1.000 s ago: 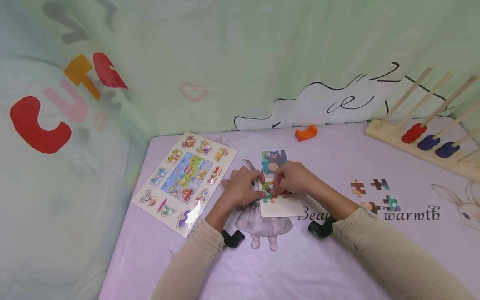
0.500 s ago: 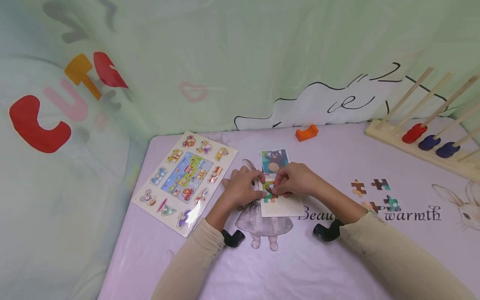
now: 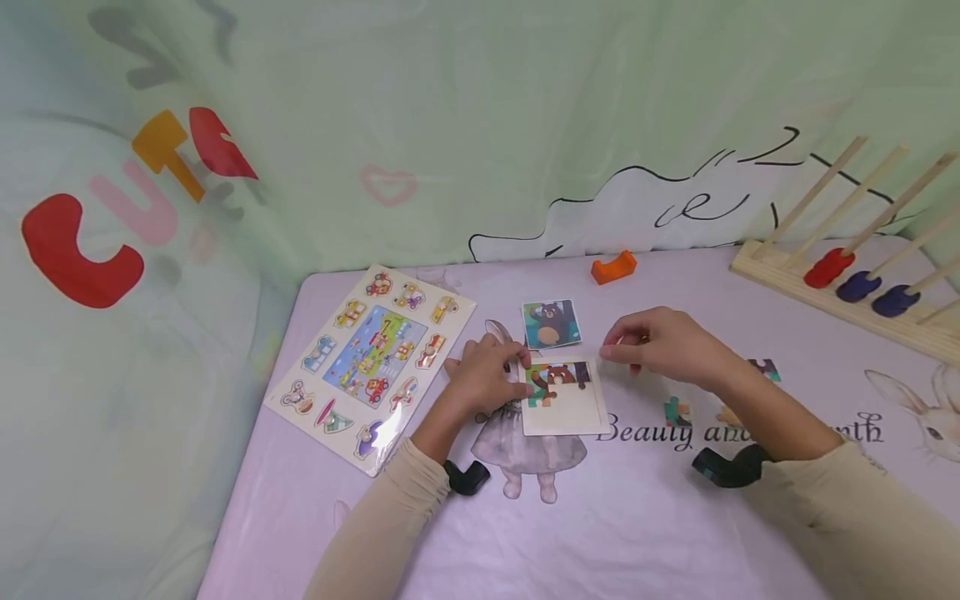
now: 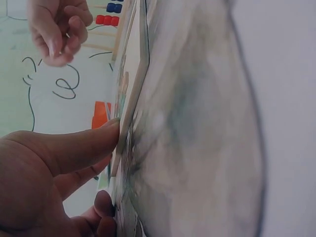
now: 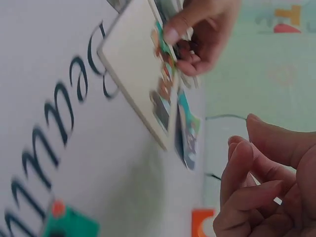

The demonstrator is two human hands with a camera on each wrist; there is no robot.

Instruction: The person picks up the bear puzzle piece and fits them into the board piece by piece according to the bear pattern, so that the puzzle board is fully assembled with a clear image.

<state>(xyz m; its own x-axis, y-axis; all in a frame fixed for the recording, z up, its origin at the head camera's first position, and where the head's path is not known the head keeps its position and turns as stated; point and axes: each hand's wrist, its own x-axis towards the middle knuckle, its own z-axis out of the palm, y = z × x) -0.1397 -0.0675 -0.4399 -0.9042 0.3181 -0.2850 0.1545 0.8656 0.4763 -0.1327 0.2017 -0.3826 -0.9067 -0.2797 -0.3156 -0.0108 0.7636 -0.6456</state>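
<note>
A cream jigsaw tray (image 3: 566, 417) lies mid-table, with joined bear pieces (image 3: 558, 375) along its top and left side. My left hand (image 3: 483, 375) holds the tray at its upper left corner, thumb on the left edge and fingers around the corner, as the left wrist view shows of the thumb (image 4: 94, 143). My right hand (image 3: 660, 342) hovers to the right of the tray, fingers loosely bent and nothing visible between them in the right wrist view (image 5: 266, 187). Behind the tray lies a bear picture card (image 3: 552, 323).
Loose jigsaw pieces lie to the right, among them a teal one (image 3: 677, 411); the right forearm covers others. A vehicle peg puzzle board (image 3: 300, 421) lies on the left. An orange block (image 3: 613, 267) and a wooden bead stand (image 3: 787, 265) stand farther back.
My right hand has let go of the pieces on the tray and moved to the right, uncovering the bear's head and a dark piece at the top right. My left hand stays put.
</note>
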